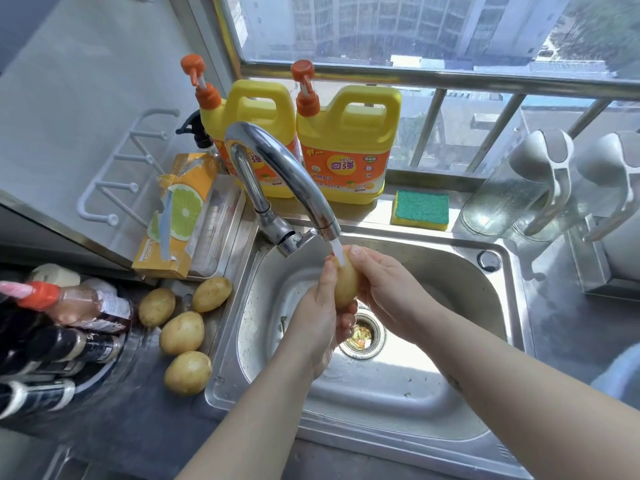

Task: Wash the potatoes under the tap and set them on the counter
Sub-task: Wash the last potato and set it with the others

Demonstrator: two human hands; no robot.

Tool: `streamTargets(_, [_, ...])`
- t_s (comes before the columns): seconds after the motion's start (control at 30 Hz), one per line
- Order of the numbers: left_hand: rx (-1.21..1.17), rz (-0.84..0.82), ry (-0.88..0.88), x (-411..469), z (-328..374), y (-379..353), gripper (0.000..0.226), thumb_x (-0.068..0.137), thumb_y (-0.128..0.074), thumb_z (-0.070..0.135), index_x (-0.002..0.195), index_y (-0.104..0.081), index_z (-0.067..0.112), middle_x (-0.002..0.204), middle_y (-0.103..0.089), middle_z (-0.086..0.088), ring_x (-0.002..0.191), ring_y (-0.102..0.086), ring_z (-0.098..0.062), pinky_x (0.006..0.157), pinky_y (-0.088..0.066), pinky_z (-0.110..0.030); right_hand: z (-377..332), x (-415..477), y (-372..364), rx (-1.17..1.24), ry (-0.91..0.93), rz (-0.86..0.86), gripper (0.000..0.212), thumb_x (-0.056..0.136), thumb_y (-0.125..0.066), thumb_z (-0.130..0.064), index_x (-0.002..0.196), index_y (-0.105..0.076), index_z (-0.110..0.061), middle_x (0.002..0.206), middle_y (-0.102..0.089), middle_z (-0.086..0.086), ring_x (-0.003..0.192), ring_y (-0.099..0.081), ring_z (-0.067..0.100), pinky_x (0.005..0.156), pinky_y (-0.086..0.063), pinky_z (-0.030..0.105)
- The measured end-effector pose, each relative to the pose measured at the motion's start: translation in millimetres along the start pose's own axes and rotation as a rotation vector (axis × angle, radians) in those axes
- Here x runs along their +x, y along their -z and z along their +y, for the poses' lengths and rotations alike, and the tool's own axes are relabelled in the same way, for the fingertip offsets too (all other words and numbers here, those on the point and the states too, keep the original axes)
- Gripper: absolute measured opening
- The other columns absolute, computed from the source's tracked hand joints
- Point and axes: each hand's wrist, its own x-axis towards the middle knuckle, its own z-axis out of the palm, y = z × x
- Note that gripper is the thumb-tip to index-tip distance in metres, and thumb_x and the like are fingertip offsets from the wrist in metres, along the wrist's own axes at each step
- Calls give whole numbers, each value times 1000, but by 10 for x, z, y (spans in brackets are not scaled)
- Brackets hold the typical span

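Over the steel sink (pixel 495 306), both hands hold one potato (pixel 346 284) upright under the tap (pixel 277 174), whose thin stream (pixel 338 253) lands on the potato's top end. The left hand (pixel 320 323) wraps it from the side nearer the tap's base, its fingers (pixel 346 322) curled closed around the lower end; the right hand (pixel 384 289) presses the other side, fingers (pixel 356 254) closed over the top. The potato hangs just above the drain (pixel 362 336), where some scraps sit in the strainer. Four more potatoes lie on the dark worktop (pixel 131 417) just beside the sink's left rim: one (pixel 211 294) nearest the tap, one (pixel 157 307) further out from the sink, one (pixel 181 333) touching or nearly touching the rim, and one (pixel 188 373) closest to the person. Whether these four are wet I cannot tell. Behind the tap two yellow detergent jugs (pixel 349 147) with orange pumps stand side by side on the window ledge, and a green-topped sponge (pixel 420 209) lies on the sink's back rim. An orange box (pixel 176 216) printed with citrus slices leans in a tray left of the tap. Dark bottles (pixel 59 351) crowd the worktop beyond the potatoes, well away from the sink.
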Motion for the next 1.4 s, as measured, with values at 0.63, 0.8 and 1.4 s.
streamTargets(0.63, [-92, 8, -47, -6, -64, -83, 40, 95, -52, 60, 100, -63, 23, 60, -41, 2, 46, -27, -8, 40, -20, -19, 74, -15, 32, -120, 100, -4, 34, 99, -48, -35, 112, -72, -16, 97, -71, 13, 90, -60, 25, 82, -45, 46])
streamTargets(0.8, [-35, -111, -97, 11, -111, 10, 27, 104, -41, 43, 109, -56, 22, 69, -45, -4, 49, -34, -8, 44, -24, -18, 57, -17, 115, 15, 22, 10, 35, 108, -41, -24, 124, -64, -3, 106, -67, 17, 97, -58, 28, 89, -47, 40])
streamTargets(1.4, [302, -30, -338, -8, -130, 289, 51, 92, -71, 16, 131, -48, 39, 123, -62, 6, 92, -74, -12, 74, -55, -24, 60, -117, 120, -332, 63, -10, 31, 91, -75, -19, 121, -71, -24, 86, -71, 9, 64, -60, 14, 66, -54, 32])
